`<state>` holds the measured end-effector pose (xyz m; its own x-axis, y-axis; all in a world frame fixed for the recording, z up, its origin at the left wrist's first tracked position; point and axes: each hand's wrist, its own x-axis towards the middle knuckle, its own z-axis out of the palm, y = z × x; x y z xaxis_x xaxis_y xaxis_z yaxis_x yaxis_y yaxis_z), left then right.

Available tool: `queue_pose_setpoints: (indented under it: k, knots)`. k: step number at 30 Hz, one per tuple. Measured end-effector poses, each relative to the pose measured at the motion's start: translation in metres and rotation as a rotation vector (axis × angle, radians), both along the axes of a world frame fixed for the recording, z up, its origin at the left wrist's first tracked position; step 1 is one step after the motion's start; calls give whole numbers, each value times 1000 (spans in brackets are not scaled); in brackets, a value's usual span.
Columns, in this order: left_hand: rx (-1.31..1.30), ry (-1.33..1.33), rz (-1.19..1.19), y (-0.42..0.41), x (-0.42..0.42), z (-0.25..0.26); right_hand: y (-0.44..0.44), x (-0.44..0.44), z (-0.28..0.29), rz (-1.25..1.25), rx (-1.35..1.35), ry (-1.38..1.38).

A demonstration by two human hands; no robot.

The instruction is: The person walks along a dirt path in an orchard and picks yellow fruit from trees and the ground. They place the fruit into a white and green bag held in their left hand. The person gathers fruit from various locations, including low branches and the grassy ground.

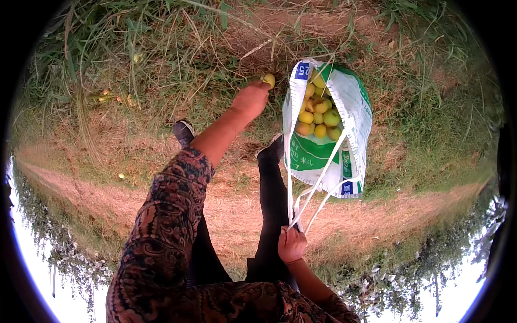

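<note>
My left hand (251,100) reaches out over the grass, its fingers on a round yellow fruit (267,80) that looks like an apple. To the right of it, a white and green woven plastic sack (355,109) gapes, showing many yellow, green and orange-tinged fruits (320,117) inside. Long white straps (319,181) run from the sack towards my body. Close to my legs, my right hand (292,244) is closed around the ends of these straps. The sack bears printing and rests beside my shoe (272,148).
More fruits (117,98) lie in the grass on the left, and a single pale one (121,176) sits on the ground nearer me. Tall grass (101,40) and dry stalks cover the far ground. My other shoe (184,132) stands below my left forearm.
</note>
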<state>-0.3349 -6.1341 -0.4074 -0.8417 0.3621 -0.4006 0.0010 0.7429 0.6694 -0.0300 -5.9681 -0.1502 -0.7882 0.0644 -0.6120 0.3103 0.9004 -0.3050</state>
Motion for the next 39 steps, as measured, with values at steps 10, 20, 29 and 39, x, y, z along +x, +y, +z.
queue_pose_setpoints:
  k: [10, 20, 29, 39]
  knots:
    - [-373, -260, -258, 43, -9, -99, 3, 9, -9, -20, 12, -23]
    - [-369, -296, -100, 16, -11, -116, 8, 6, -17, 0, 13, -11]
    - [-431, 26, -224, 40, 0, -127, 19, 1, -20, 58, 1, -34]
    - [1170, -1009, 1127, -15, 3, -44, 26, -11, -24, 65, -22, -6]
